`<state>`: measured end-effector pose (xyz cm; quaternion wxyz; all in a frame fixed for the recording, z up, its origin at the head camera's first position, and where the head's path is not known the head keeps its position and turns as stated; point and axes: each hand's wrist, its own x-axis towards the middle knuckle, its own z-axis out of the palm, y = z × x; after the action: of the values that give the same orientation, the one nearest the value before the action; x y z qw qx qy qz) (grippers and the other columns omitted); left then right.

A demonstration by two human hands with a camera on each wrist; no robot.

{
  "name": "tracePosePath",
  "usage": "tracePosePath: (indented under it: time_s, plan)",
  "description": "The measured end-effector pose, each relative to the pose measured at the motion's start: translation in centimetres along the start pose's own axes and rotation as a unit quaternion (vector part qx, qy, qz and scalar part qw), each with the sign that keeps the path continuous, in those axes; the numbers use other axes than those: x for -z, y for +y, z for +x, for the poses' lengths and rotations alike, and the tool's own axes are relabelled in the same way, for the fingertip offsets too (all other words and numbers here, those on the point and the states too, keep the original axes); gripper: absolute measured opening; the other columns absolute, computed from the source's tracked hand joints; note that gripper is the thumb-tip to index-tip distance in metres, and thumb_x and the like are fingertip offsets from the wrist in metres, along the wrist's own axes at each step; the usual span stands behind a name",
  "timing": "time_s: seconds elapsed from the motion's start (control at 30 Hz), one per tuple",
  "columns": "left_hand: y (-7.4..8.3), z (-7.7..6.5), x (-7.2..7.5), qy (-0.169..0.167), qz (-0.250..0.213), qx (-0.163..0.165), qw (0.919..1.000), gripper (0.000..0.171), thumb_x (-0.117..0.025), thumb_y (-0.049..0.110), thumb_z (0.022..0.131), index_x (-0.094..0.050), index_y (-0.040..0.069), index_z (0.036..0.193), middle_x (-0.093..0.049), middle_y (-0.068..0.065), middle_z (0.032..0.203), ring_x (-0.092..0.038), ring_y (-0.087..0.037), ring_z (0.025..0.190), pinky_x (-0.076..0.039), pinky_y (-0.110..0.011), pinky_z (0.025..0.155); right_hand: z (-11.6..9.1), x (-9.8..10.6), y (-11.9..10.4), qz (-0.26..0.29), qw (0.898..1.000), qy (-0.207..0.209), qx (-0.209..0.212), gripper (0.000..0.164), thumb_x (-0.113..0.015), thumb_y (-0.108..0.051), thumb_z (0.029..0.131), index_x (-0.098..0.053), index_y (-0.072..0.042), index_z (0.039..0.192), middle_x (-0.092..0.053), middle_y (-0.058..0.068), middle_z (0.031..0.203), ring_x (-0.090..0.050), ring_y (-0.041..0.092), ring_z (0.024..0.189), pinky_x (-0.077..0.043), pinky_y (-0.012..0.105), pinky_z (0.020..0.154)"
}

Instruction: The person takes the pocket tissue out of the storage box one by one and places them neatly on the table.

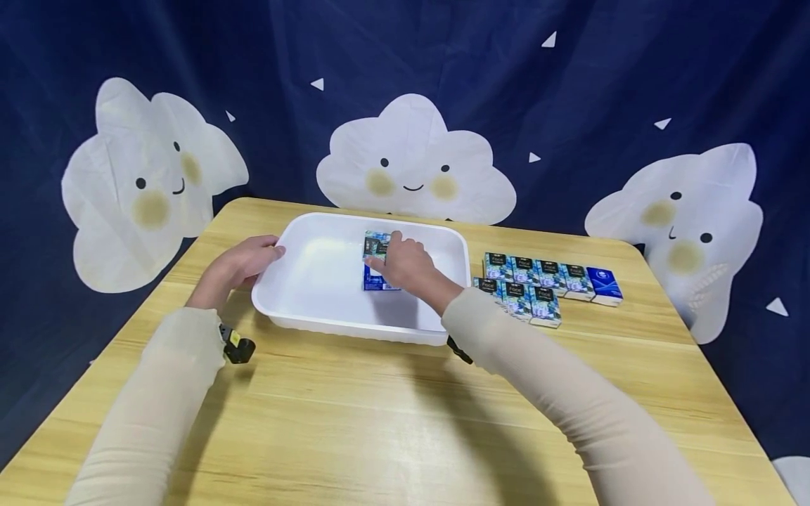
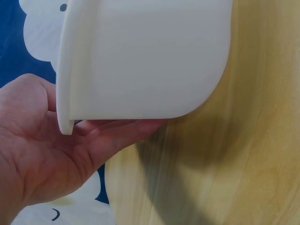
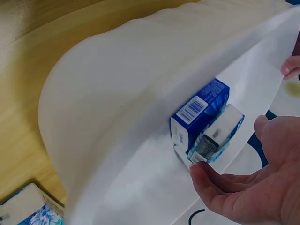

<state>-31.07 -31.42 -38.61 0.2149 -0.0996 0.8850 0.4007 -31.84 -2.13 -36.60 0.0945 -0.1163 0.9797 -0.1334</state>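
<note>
A white plastic tray (image 1: pixel 329 281) stands on the table. My left hand (image 1: pixel 248 260) grips its left end, thumb at the rim and fingers under it; the left wrist view shows this hand (image 2: pixel 51 145) from below. Over the inside of the tray is my right hand (image 1: pixel 408 261), beside a blue tissue pack (image 1: pixel 373 283) and a floral tissue pack (image 1: pixel 373 239). In the right wrist view, the fingers (image 3: pixel 211 190) touch or nearly touch the floral pack (image 3: pixel 220 131), while the thumb stands apart. The blue pack (image 3: pixel 201 110) shows a barcode.
To the right of the tray, several floral tissue packs (image 1: pixel 525 274) lie in two rows, with a blue pack (image 1: pixel 604 284) at the end of the back row. Bare wooden table (image 1: pixel 329 414) lies in front. A dark blue curtain (image 1: pixel 405 49) with clouds hangs behind.
</note>
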Motion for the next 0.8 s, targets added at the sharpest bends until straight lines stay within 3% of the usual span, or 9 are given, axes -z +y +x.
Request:
tracePosePath:
  time_s: [0.37,0.8]
  plan:
    - [0.00,0.00,-0.04,0.004,-0.001,0.003,1.0000,0.061,-0.031,0.034,0.111,-0.013,0.006,0.163,-0.036,-0.025,0.153,-0.044,-0.037,0.127,-0.047,-0.041,0.095,0.56,-0.70,-0.27,0.025,0.999,-0.008,-0.024,0.086,-0.052,-0.062,0.099,-0.029,0.001,0.153,-0.054,0.023,0.140,-0.050,0.034,0.132,-0.046,0.045,0.107]
    - [0.13,-0.16,-0.04,0.007,0.004,-0.008,0.9999,0.058,-0.030,0.032,0.111,-0.018,0.006,0.162,-0.039,-0.024,0.150,-0.047,-0.036,0.124,-0.048,-0.039,0.091,1.04,-1.10,-0.75,0.053,0.998,-0.020,-0.039,0.088,-0.062,-0.053,0.098,-0.025,0.003,0.155,-0.054,0.020,0.141,-0.053,0.027,0.126,-0.045,0.041,0.109]
